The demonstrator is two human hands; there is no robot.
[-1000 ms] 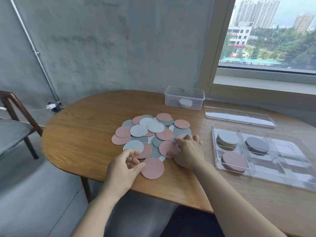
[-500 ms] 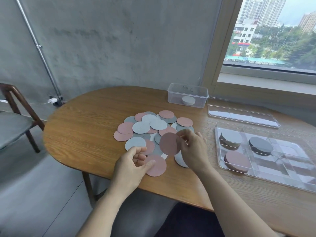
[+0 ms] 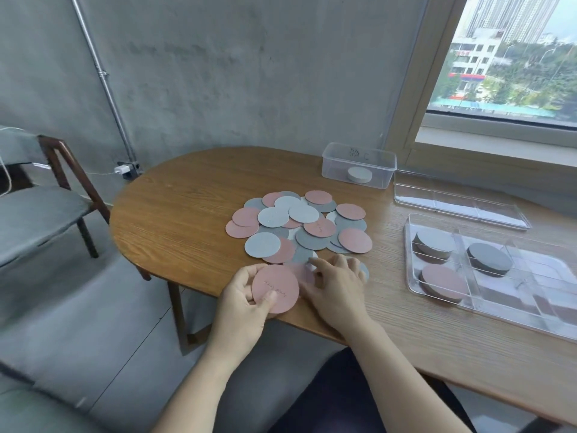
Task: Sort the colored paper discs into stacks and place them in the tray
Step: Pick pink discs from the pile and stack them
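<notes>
Pink disc [image 3: 274, 287] in left hand [image 3: 245, 310], thumb atop; right hand [image 3: 338, 290] palm-down alongside.

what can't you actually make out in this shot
Head view, writing on the pink disc in the left hand: too small to read.
Head view, discs under the right hand: covered by that hand.
Head view, tray: right end cut off by the frame edge.
Head view, marking on the clear box: too faint.
</notes>
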